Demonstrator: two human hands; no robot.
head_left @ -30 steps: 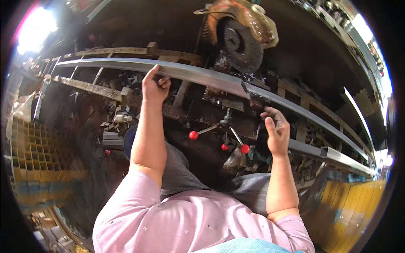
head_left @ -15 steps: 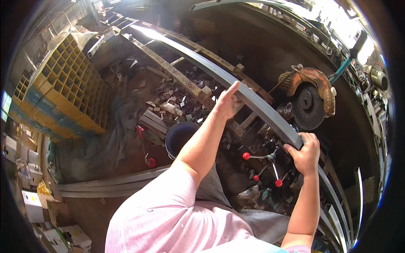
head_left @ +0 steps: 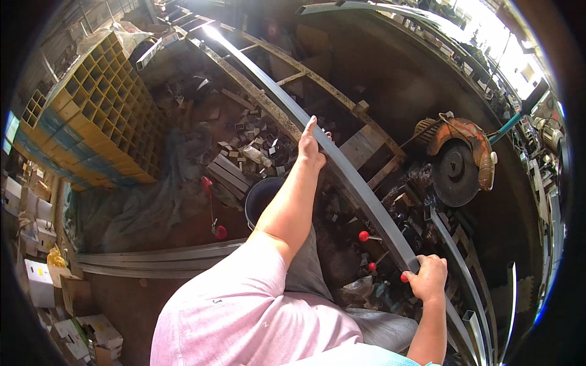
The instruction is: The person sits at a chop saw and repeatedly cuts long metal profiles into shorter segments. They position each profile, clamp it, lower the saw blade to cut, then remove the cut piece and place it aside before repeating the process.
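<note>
A long grey metal bar (head_left: 360, 189) runs from the far upper left down to the lower right across a work stand. My left hand (head_left: 311, 145) rests on it near its middle, fingers stretched along the bar. My right hand (head_left: 429, 277) grips the same bar lower down, close to the red-knobbed levers (head_left: 364, 236). An orange cut-off saw (head_left: 459, 160) with a dark disc stands just beyond the bar at the right.
A stack of yellow square tubes (head_left: 97, 110) lies at the left. Metal offcuts (head_left: 244, 152) litter the floor, with a dark bucket (head_left: 262, 196) under my left arm. More long bars (head_left: 159, 259) lie on the floor, cardboard boxes (head_left: 43, 283) at lower left.
My view has swung left, so the saw now sits at the right and the tube stack has come into sight. Both hands stay on the bar, the left one further along it.
</note>
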